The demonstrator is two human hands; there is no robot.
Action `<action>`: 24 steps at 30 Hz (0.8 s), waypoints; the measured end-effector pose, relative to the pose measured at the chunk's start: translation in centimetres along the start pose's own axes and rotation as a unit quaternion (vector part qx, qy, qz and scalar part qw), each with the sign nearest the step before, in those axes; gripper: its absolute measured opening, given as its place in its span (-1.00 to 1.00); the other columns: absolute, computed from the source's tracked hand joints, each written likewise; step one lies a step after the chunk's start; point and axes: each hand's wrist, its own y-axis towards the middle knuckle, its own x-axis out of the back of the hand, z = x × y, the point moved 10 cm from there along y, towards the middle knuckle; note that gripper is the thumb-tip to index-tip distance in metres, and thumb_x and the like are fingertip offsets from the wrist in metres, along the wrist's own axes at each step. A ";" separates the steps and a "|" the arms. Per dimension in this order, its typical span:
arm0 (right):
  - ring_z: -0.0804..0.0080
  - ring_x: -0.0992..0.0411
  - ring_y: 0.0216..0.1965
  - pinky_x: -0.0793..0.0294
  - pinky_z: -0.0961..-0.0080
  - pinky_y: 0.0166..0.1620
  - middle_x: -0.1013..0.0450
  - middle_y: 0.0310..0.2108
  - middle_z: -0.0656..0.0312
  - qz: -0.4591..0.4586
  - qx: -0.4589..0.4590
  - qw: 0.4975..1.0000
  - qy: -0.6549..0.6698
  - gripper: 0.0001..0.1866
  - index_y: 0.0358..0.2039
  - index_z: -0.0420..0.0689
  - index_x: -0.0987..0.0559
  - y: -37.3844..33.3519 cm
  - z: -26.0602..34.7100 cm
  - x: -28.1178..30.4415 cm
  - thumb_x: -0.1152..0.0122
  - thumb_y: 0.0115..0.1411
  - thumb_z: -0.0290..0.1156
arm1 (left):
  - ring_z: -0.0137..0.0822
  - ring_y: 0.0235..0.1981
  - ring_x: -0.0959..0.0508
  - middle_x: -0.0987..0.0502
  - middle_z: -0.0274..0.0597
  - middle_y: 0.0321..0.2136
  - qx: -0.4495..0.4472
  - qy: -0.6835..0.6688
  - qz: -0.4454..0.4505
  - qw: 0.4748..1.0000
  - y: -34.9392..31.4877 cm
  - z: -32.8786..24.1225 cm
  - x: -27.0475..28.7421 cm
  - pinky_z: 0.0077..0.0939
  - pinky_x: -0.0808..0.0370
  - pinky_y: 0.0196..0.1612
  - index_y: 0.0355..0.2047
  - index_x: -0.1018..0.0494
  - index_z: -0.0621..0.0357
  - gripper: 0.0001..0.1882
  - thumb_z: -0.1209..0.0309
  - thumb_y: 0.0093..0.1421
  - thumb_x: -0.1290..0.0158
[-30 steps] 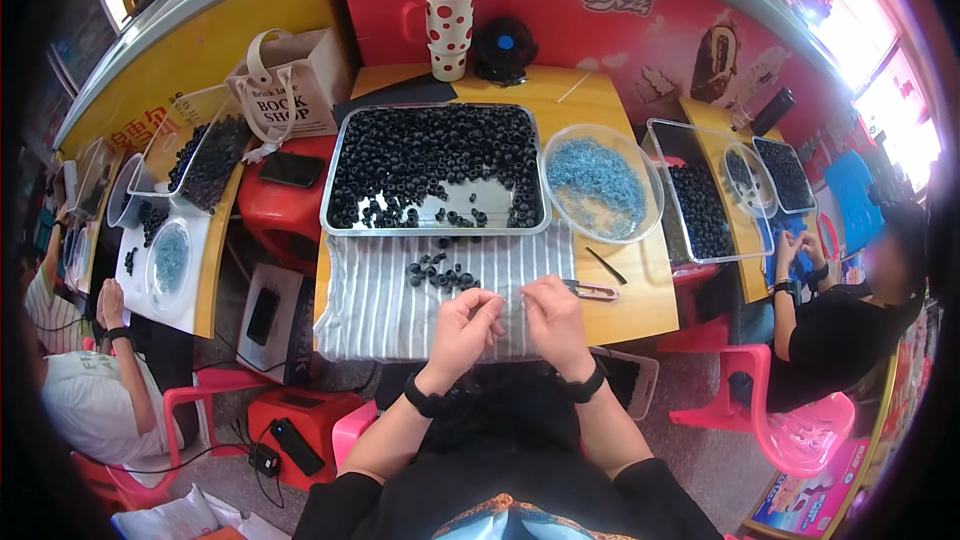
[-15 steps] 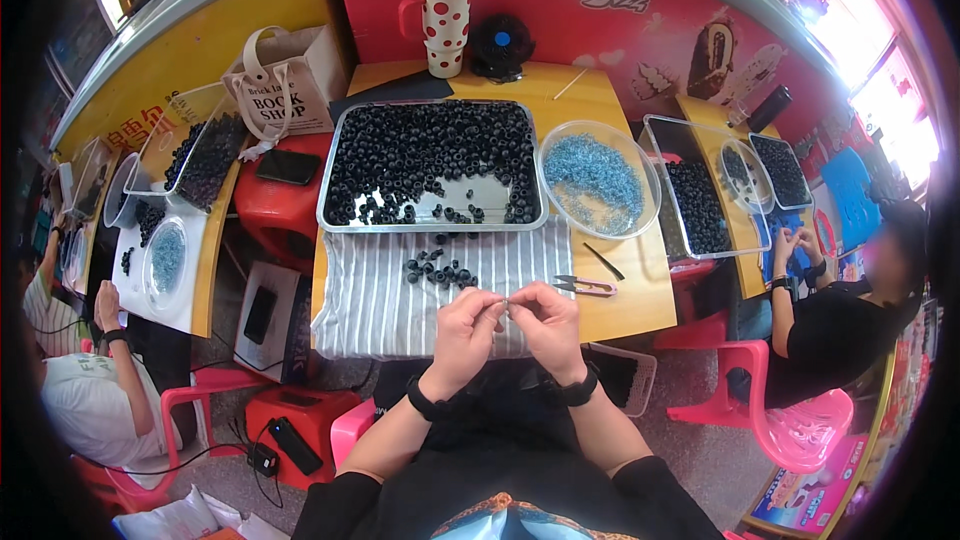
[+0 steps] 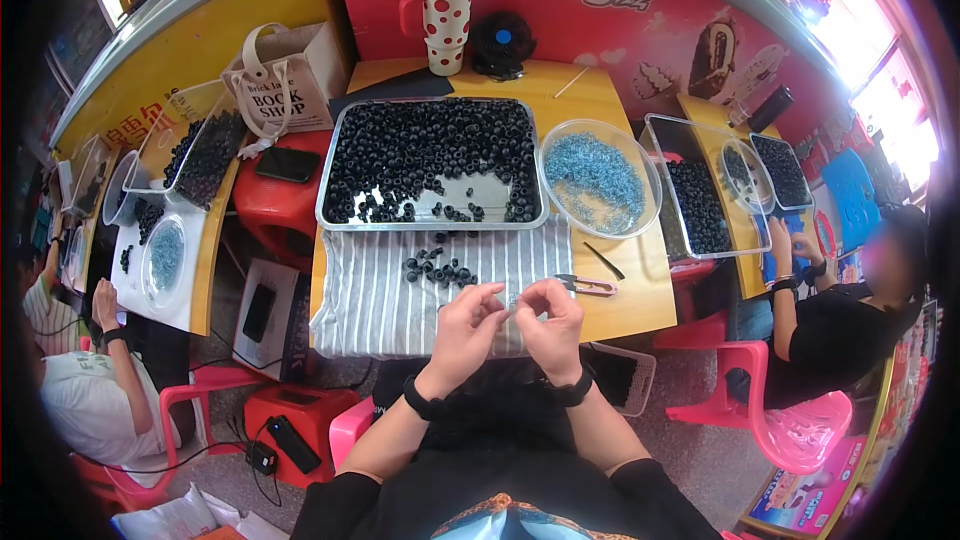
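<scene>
Since a second ago the two hands have scarcely shifted, only drawing a little closer over the near edge of the striped cloth (image 3: 400, 305). The left hand (image 3: 468, 325) and right hand (image 3: 548, 325) meet fingertip to fingertip, each pinching something too small to make out, likely a dark bead and a pale blue ring. Just beyond the left hand lies a small heap of loose dark beads (image 3: 437, 269); further out is the metal tray (image 3: 335, 190) full of them, and out past the right hand the clear bowl of blue rings (image 3: 597, 176). Small snips (image 3: 585, 286) lie just right of the right hand. I judge the fitting of one piece is under way; the next move would call for a fresh bead from the heap.
</scene>
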 end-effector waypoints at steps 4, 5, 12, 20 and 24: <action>0.70 -0.36 -0.55 -0.35 0.69 -0.45 -0.40 -0.60 0.34 0.012 -0.041 0.999 0.021 -0.88 -0.49 -0.23 -0.48 -0.2 -0.8 -0.3 -0.14 -0.04 -0.73 | -0.27 -0.41 -0.56 -0.47 -0.13 -0.38 -0.237 0.194 0.033 0.951 -0.7 -4.0 -0.7 -0.45 -0.50 -0.43 -0.12 -0.49 0.29 -0.62 0.79 0.02 -0.04; 0.71 -0.35 -0.55 -0.34 0.70 -0.45 -0.40 -0.60 0.34 0.015 -0.047 0.998 0.025 -0.88 -0.48 -0.23 -0.48 -0.3 -1.0 -0.4 -0.14 -0.04 -0.72 | -0.22 -0.42 -0.56 -0.47 -0.10 -0.38 -0.245 0.203 0.033 0.947 -0.7 -4.3 -0.7 -0.43 -0.50 -0.43 -0.13 -0.48 0.29 -0.62 0.78 0.01 -0.05; 0.73 -0.35 -0.54 -0.34 0.71 -0.45 -0.42 -0.58 0.35 0.020 -0.091 0.993 0.078 -0.90 -0.49 -0.23 -0.48 -0.7 -2.1 -0.6 -0.13 -0.05 -0.70 | -0.05 -0.44 -0.55 -0.47 -0.01 -0.40 -0.231 0.242 0.018 0.942 -0.8 -4.6 -1.2 -0.36 -0.49 -0.43 -0.25 -0.46 0.30 -0.79 0.72 0.08 -0.06; 0.22 -0.40 -0.53 -0.39 0.45 -0.43 -0.39 -0.56 0.11 0.037 0.175 0.971 -0.158 -0.83 -0.52 -0.21 -0.48 -1.3 3.3 -1.2 -0.15 -0.16 -0.74 | -0.02 -0.50 -0.50 -0.46 0.00 -0.42 -0.047 0.121 0.019 0.991 0.1 0.8 0.1 -0.24 -0.43 -0.42 -0.27 -0.44 0.29 -0.90 0.57 0.19 -0.05; 0.11 -0.39 -0.45 -0.38 0.29 -0.39 -0.34 -0.53 0.10 0.081 0.205 0.943 -0.249 -0.88 -0.54 -0.21 -0.47 -1.6 2.8 -1.5 -0.18 -0.14 -0.67 | 0.00 -0.51 -0.50 -0.44 0.00 -0.43 -0.126 0.254 -0.022 0.959 0.1 -1.2 -0.2 -0.21 -0.44 -0.44 -0.28 -0.45 0.29 -0.89 0.57 0.16 -0.06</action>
